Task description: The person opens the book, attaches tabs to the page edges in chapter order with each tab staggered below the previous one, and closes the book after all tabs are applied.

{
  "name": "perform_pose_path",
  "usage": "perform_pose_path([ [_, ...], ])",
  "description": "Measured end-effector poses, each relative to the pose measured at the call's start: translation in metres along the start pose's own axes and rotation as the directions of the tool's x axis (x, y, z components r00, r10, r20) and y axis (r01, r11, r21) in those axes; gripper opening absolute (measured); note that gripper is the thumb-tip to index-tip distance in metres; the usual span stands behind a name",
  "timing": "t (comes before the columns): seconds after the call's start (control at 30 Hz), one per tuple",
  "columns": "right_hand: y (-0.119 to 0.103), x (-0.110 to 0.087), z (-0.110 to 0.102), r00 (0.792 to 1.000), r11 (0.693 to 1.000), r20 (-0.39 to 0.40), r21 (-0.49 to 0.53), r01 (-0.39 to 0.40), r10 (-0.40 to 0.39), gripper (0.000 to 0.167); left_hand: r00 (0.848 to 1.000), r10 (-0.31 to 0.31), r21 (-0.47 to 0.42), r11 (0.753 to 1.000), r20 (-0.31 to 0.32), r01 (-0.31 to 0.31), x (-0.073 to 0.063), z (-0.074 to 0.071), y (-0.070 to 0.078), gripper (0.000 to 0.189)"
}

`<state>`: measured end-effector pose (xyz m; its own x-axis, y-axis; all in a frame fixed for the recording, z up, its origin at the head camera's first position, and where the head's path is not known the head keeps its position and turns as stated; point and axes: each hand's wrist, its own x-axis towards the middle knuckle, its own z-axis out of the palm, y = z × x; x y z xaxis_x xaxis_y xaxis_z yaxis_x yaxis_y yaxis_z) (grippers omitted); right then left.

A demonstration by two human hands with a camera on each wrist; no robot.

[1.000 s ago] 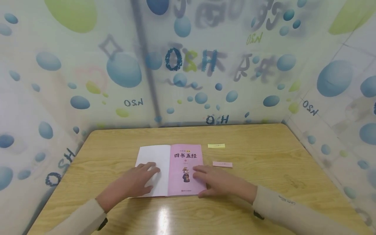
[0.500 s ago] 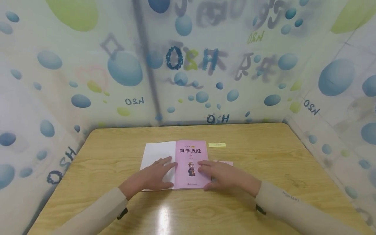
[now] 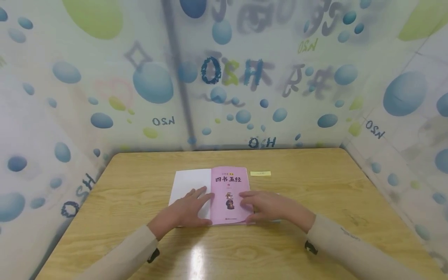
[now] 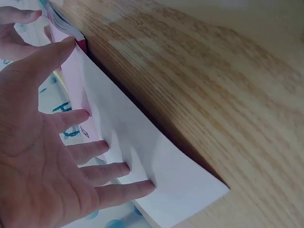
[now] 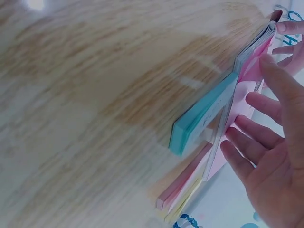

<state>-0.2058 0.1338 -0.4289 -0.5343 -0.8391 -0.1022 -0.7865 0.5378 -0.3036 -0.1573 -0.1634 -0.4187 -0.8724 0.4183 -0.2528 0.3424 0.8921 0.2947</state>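
Observation:
An open book (image 3: 231, 198) lies on the table, its white inside cover (image 3: 190, 182) to the left and a pink title page to the right. My left hand (image 3: 183, 212) rests across the white side with fingers spread, its thumb tip at the lower edge near the spine. In the left wrist view its fingertips (image 4: 148, 185) touch the white sheet. My right hand (image 3: 269, 206) rests along the right edge of the pink page, fingers spread and slightly bent. Its fingertips (image 5: 230, 133) touch that page in the right wrist view. Neither hand grips the book.
A yellow sticky-note pad (image 3: 260, 173) lies right of the book's top corner. Teal (image 5: 204, 116) and pink (image 5: 183, 183) pads lie beside the book, largely hidden by my right hand in the head view. A patterned curtain (image 3: 224, 116) stands behind the wooden table (image 3: 297, 163).
The book has moved right and a little away from me. My left hand has moved right, toward the spine, and my right hand now covers most of the pink pad.

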Motion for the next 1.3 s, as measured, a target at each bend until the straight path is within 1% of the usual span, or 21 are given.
perform_pose_path([
  [0.1,0.0,-0.003,-0.001,1.0,1.0,-0.011,-0.026,0.015,-0.015,0.044,1.0,0.017,0.008,1.0,-0.015,-0.017,0.0,0.0,-0.001,0.081],
  [0.23,0.0,-0.005,-0.001,0.999,0.998,-0.038,-0.055,0.027,-0.029,0.049,0.999,0.029,0.029,0.999,-0.039,-0.028,-0.001,0.001,0.0,0.081],
  [0.3,0.001,-0.006,-0.002,0.997,0.998,-0.071,-0.052,0.037,-0.04,0.053,0.997,0.043,0.044,0.998,-0.059,-0.041,-0.002,0.002,0.0,0.083],
  [0.37,0.003,-0.006,-0.002,0.99,0.996,-0.122,-0.059,0.061,-0.068,0.055,0.994,0.069,0.056,0.996,-0.089,-0.065,-0.003,0.003,0.002,0.086],
  [0.43,0.006,-0.007,-0.003,0.98,0.995,-0.176,-0.052,0.08,-0.088,0.057,0.987,0.097,0.074,0.993,-0.125,-0.089,-0.004,0.006,0.004,0.091],
  [0.47,0.008,-0.007,-0.003,0.972,0.994,-0.21,-0.052,0.096,-0.105,0.057,0.984,0.11,0.083,0.992,-0.142,-0.099,-0.003,0.007,0.005,0.095],
  [0.57,0.01,-0.007,-0.007,0.954,0.993,-0.276,-0.053,0.102,-0.113,0.059,0.975,0.125,0.102,0.989,-0.186,-0.108,-0.001,0.012,0.011,0.105],
  [0.67,0.01,-0.007,-0.011,0.932,0.992,-0.34,-0.03,0.12,-0.123,0.059,0.96,0.15,0.146,0.982,-0.236,-0.117,0.002,0.015,0.017,0.111],
  [0.77,0.011,-0.007,-0.013,0.917,0.992,-0.382,0.008,0.128,-0.115,0.058,0.94,0.18,0.189,0.974,-0.29,-0.128,0.004,0.017,0.022,0.112],
  [0.8,0.011,-0.007,-0.014,0.914,0.991,-0.39,0.02,0.132,-0.114,0.058,0.935,0.186,0.203,0.971,-0.301,-0.128,0.004,0.017,0.023,0.112],
  [0.87,0.011,-0.008,-0.014,0.915,0.992,-0.392,0.039,0.124,-0.098,0.058,0.931,0.188,0.207,0.97,-0.313,-0.126,0.005,0.017,0.024,0.111],
  [0.93,0.011,-0.008,-0.014,0.921,0.993,-0.381,0.046,0.108,-0.083,0.058,0.935,0.177,0.199,0.973,-0.308,-0.118,0.005,0.017,0.023,0.11],
  [1.03,0.011,-0.008,-0.012,0.932,0.996,-0.359,0.045,0.082,-0.06,0.06,0.952,0.14,0.151,0.983,-0.274,-0.101,0.003,0.018,0.019,0.11],
  [1.1,0.01,-0.008,-0.011,0.937,0.997,-0.344,0.037,0.068,-0.051,0.06,0.964,0.111,0.119,0.989,-0.242,-0.084,0.002,0.02,0.014,0.111],
  [1.17,0.01,-0.009,-0.009,0.942,0.998,-0.332,0.033,0.057,-0.043,0.06,0.972,0.094,0.099,0.992,-0.214,-0.074,0.002,0.022,0.007,0.112],
  [1.3,0.009,-0.01,-0.005,0.951,0.998,-0.304,0.018,0.064,-0.055,0.059,0.979,0.099,0.1,0.992,-0.177,-0.082,0.004,0.025,-0.004,0.112],
])
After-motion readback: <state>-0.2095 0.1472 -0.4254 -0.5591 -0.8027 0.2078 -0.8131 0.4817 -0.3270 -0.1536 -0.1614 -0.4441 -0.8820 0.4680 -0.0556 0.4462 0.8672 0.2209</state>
